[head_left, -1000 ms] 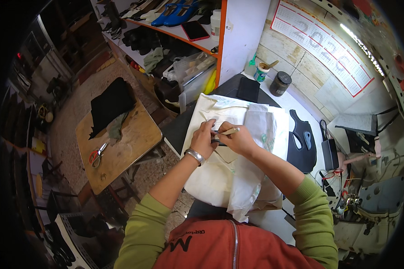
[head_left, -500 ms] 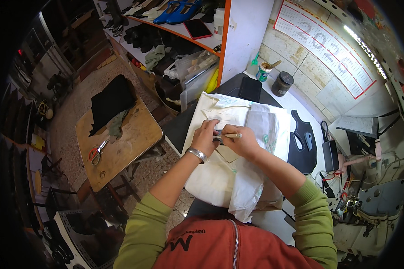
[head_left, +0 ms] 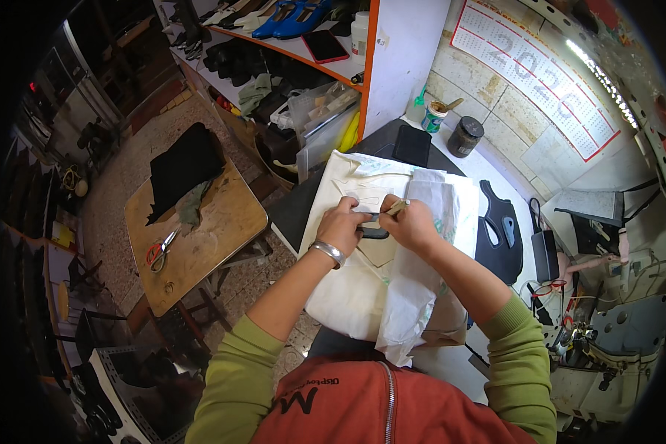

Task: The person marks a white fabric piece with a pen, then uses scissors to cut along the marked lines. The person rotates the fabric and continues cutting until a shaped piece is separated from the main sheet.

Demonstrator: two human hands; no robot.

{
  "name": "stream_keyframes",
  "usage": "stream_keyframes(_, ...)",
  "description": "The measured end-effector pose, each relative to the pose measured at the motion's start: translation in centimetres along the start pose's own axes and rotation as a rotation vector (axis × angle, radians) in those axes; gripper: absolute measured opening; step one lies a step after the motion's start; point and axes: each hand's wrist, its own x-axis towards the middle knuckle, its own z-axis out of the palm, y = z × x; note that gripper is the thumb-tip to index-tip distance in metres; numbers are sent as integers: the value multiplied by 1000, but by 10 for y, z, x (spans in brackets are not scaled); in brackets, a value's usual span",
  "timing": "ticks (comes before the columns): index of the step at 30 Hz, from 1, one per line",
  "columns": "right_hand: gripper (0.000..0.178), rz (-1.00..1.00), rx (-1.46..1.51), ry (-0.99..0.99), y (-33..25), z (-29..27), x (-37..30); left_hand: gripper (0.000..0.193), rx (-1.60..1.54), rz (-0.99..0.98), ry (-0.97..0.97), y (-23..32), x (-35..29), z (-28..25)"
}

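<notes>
My left hand [head_left: 339, 228], with a silver bangle on its wrist, presses a small dark grey flat template [head_left: 375, 232] onto cream material [head_left: 340, 285]. Its fingers hide part of the piece. In my right hand [head_left: 411, 224] a light-coloured pen [head_left: 398, 207] is gripped, tilted, its tip close to the template's edge and partly hidden by the fingers. Thin drawn outlines [head_left: 366, 200] show on the pale surface just beyond my hands. A crumpled white sheet [head_left: 407, 314] with faint green print lies under my right wrist and hangs over the near edge.
A black phone [head_left: 412, 146], an open glue pot [head_left: 434, 118] and a dark jar [head_left: 466, 138] stand behind the material. Black cut pieces [head_left: 499, 237] lie right. At left, a wooden table [head_left: 233, 214] holds black cloth [head_left: 187, 169] and red-handled scissors [head_left: 161, 252].
My right hand has shifted slightly right, and the pen is tilted more upright. The dark template shows more between my hands. My left hand has stayed nearly in place.
</notes>
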Motion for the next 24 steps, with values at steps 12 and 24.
stream_keyframes(12,13,-14,-76,4,-6,-4,-6,19,244,19,-18,23,-5,-1)
stream_keyframes(24,9,-43,24,29,-8,7,-11,36,55,93,29,-2,-1,4)
